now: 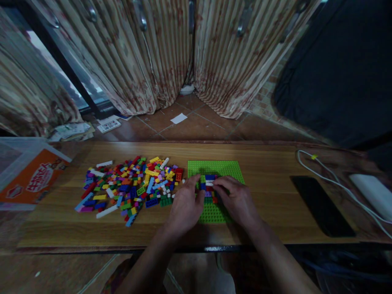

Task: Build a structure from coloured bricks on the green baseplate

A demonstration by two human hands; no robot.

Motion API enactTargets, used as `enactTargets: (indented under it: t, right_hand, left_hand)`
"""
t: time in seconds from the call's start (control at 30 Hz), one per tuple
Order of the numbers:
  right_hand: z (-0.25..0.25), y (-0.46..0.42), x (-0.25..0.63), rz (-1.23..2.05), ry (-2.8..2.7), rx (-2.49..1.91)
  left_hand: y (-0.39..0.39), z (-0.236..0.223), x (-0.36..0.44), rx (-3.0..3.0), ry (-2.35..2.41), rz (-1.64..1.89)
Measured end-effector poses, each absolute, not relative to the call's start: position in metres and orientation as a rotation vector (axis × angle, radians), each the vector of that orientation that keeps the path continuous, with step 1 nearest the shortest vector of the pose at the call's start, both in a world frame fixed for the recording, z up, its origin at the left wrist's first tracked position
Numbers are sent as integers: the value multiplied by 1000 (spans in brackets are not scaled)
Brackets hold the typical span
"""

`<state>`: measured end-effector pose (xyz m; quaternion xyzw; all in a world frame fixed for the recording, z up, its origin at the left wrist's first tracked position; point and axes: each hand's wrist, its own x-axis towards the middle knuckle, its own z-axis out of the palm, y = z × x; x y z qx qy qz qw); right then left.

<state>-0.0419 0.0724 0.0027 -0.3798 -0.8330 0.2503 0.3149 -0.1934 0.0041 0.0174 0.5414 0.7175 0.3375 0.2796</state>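
A green studded baseplate (235, 166) lies on the table with a small block of toy bricks (208, 194) on it, in blue, purple, red and other colours. My right hand (240, 201) comes from the right, its thumb and index finger closed on a small white brick (209, 183) at the top of the block. My left hand (187, 203) rests at the block's left side. Its thumb and index finger are apart, with the tips at the bricks; the other fingers are partly hidden. Part of the block is hidden behind the fingers.
Loose toy bricks (124, 188) in many colours spread across the table's left half. A clear plastic box (18, 143) with an orange label stands at the far left. To the right lie a black phone (321, 205), a white cable (330, 179) and a white power bank (372, 194).
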Motion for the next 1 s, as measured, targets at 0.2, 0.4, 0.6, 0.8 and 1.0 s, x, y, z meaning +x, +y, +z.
enactTargets:
  t: [0.2, 0.4, 0.6, 0.8, 1.0]
  right_hand:
    - [0, 74, -43, 572, -2202, -1042]
    - [2, 76, -38, 638, -2113, -1100]
    - [-4, 85, -29, 641, -1850, -1322]
    - [-14, 84, -41, 563, -1930, -1358]
    - [-14, 80, -52, 498, -2028, -1475]
  left_hand:
    - [4, 19, -193, 1508, 1942, 854]
    - [2, 17, -194, 1548, 1923, 880]
    - [3, 14, -198, 1504, 1962, 963]
    - [10, 13, -195, 1470, 2000, 967]
    - [11, 13, -191, 1520, 2029, 895]
